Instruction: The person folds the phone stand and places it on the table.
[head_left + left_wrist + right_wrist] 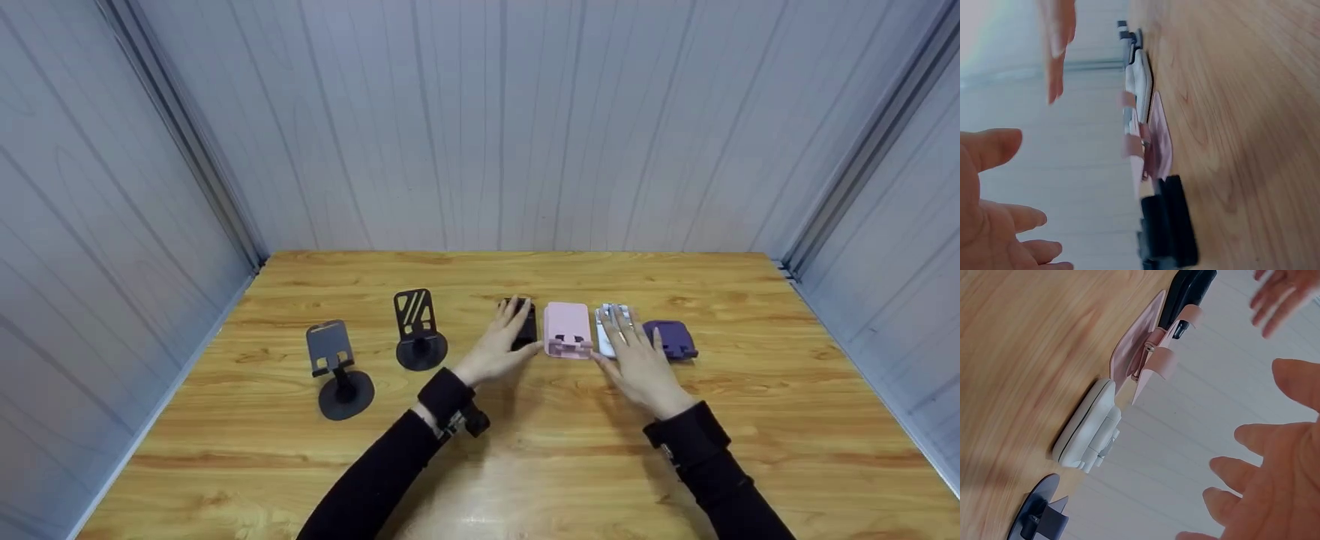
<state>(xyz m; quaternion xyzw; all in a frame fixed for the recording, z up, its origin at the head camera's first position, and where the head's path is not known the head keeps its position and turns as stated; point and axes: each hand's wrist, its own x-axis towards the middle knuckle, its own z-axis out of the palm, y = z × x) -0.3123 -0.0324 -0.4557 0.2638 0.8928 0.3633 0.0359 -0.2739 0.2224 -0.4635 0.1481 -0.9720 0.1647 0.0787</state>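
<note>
In the head view my left hand [499,349] is over a folded black phone stand [529,330], partly covering it. My right hand [643,371] spreads above a white phone stand [604,341], beside a dark purple one [670,339]. Between the hands lies a folded pink phone stand [568,321]. Both wrist views show the hands raised off the stands, fingers extended and holding nothing. The right wrist view shows the white stand [1086,427] lying low on the table, with the pink stand [1139,349] slightly unfolded beside it.
Two unfolded stands on round bases are at the left: a grey one [330,349] and a black one with slanted slots [415,311]. They stand on a wood-grain table [570,480]. Pale panel walls [465,127] enclose the back and sides.
</note>
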